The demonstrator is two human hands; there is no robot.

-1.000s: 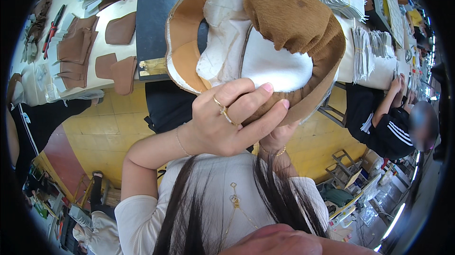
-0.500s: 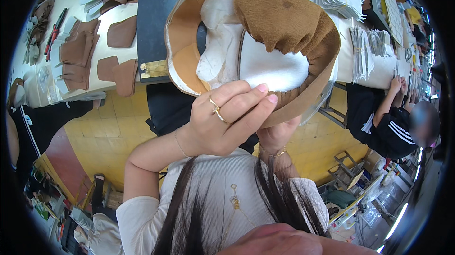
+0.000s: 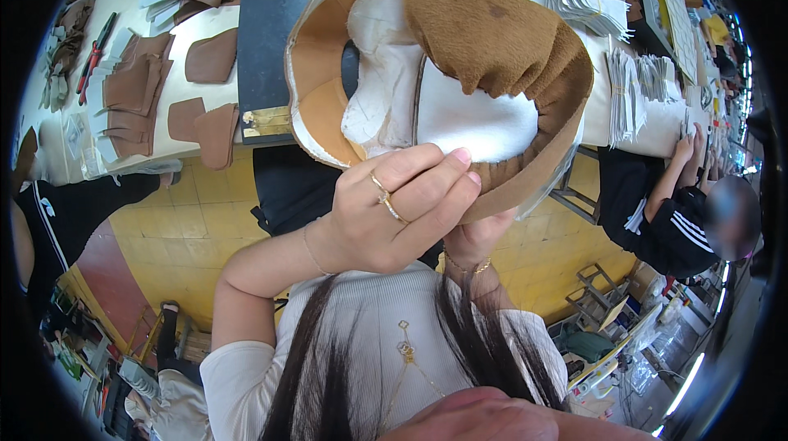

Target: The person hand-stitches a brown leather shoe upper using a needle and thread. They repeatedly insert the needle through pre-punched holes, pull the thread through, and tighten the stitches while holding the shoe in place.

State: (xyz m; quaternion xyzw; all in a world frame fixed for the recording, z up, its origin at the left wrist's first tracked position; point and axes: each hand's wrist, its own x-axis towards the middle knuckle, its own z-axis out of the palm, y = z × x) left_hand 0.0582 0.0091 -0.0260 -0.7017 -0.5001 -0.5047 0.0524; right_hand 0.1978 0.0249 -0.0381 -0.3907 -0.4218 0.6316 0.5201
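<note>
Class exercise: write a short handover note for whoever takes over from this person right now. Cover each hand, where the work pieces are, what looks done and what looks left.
Left hand: fingers pressed on the near edge of the brown shoe upper, held up over the table.
Right hand: mostly hidden beneath the upper, seemingly supporting it.
White lining sits inside the upper, with its brown suede flap folded over the top.
Cut brown leather pieces lie on the table, left.
Done or left: cannot tell from this view.
</note>
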